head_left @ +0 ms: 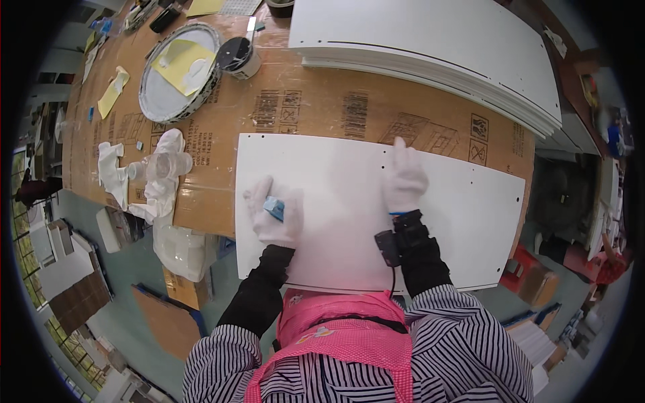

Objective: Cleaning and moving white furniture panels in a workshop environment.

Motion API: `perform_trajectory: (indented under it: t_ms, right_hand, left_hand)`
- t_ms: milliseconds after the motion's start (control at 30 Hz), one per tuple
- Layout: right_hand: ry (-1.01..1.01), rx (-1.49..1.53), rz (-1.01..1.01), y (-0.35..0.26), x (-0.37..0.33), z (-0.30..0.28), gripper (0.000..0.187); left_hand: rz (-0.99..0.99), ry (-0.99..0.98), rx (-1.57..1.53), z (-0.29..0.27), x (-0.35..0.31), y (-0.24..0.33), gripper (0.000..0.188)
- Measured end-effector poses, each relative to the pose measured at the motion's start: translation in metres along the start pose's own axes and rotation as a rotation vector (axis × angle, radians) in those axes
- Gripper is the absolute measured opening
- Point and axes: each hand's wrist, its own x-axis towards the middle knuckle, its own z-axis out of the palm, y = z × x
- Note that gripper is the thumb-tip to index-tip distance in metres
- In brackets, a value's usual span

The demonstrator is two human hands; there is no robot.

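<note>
From afar I am watching the left hand gripping a blue block in its fingers, while the right hand is lying with fingers straightened toward the far edge of the board, which is spreading beneath both, a panel stack sitting beyond them

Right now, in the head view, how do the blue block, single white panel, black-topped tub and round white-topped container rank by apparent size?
Largest to smallest:
1. Single white panel
2. Round white-topped container
3. Black-topped tub
4. Blue block
</note>
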Motion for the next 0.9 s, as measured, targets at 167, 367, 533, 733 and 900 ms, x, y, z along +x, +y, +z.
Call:
perform_trajectory:
  t_ms: [167,367,533,733,900]
  right_hand:
    - [-0.14,0.128,-0.158,-0.155,0.023,0.053,0.027]
    - [-0.195,0.334,-0.433,-0.208,0.051,0.079,0.023]
    - [0.228,0.086,0.167,-0.041,0.033,0.027,0.028]
    - [0.034,0.057,-0.042,-0.141,0.012,0.055,0.035]
    - [-0.117,0.067,-0.307,-0.276,0.025,0.101,0.029]
  left_hand:
    - [0.029,0.021,-0.301,-0.001,0.001,-0.009,0.035]
    - [-0.159,0.149,-0.778,-0.051,0.037,-0.062,0.029]
    - [-0.006,-0.097,-0.023,-0.12,0.093,-0.166,0.02]
    - [0.22,-0.025,0.117,-0.121,0.105,-0.162,0.024]
    - [0.235,-0.039,0.065,-0.119,0.108,-0.16,0.024]
